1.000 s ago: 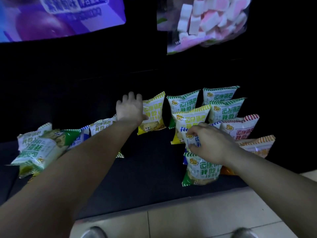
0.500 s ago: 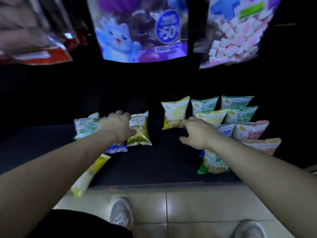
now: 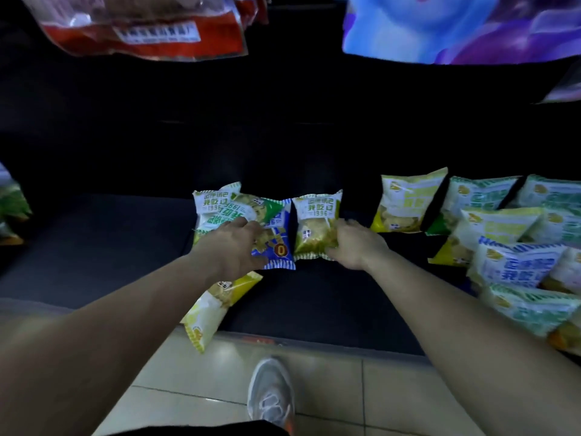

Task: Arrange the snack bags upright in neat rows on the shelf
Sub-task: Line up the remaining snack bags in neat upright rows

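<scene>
On the dark shelf [image 3: 314,297], a loose pile of small snack bags lies at the centre. My left hand [image 3: 234,247] rests on the pile, fingers closed over the blue bag [image 3: 279,247] and the green bag [image 3: 251,212] above it. My right hand [image 3: 352,243] grips the lower right corner of an olive-yellow bag [image 3: 316,221] that stands beside the pile. A yellow bag [image 3: 217,306] lies flat under my left forearm, hanging over the shelf's front edge. To the right, several bags [image 3: 496,234] stand upright in rows.
Large bags hang above: a red one [image 3: 141,26] at top left, a blue-purple one [image 3: 456,26] at top right. More bags [image 3: 12,209] show at the far left edge. Below the shelf are a tiled floor and my grey shoe [image 3: 270,394].
My right hand left the upright rows, moved left and took hold of the olive-yellow bag. The left hand stays on the pile. The view shifted left, pushing the rows toward the right edge.
</scene>
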A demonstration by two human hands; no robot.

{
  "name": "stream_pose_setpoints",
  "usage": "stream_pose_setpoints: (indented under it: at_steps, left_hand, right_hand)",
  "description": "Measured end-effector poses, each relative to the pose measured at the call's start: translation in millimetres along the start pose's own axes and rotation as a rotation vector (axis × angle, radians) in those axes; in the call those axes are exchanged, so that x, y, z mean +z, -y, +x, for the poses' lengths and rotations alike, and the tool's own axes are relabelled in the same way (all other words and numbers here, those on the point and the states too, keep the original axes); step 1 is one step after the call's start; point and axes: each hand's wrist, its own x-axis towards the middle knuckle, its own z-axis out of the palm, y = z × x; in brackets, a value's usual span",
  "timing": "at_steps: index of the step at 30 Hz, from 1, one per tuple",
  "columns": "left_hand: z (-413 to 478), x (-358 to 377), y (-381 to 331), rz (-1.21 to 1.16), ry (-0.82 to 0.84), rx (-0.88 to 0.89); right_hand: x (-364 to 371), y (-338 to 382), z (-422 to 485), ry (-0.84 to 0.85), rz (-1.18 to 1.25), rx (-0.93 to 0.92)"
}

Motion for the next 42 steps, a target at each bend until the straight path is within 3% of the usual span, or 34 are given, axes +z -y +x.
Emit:
stream_pose_setpoints:
  at_steps: [6, 12, 21, 28, 32, 38, 42]
  left_hand:
    - [20, 16, 18, -0.017, 0.003, 0.005]
    - [20, 22, 18, -0.026, 0.022, 0.021]
    - [7, 3, 7, -0.030, -0.025, 0.044]
    - [-10, -32, -21, -0.157, -0.120, 0.038]
    - [-33, -54, -57, -0.262, -0.145, 0.138]
    - [-67, -62, -126, -0.577, 0.045, 0.367]
    - [-70, -64, -158, -0.561, -0.013, 0.393]
  right_hand:
    - [26, 6, 63, -0.027, 0.173, 0.177]
    - [40, -3, 81, -0.029, 0.506, 0.220]
    - [19, -6, 40, -0.154, 0.343, 0.150]
    - [-40, -21, -59, -0.101, 0.190, -0.016]
    - [-82, -34, -132, -0.065, 0.129, -0.096]
    - [-102, -60, -210, -0.151, 0.209, -0.124]
    - [-100, -80, -223, -0.178, 0.273, -0.122]
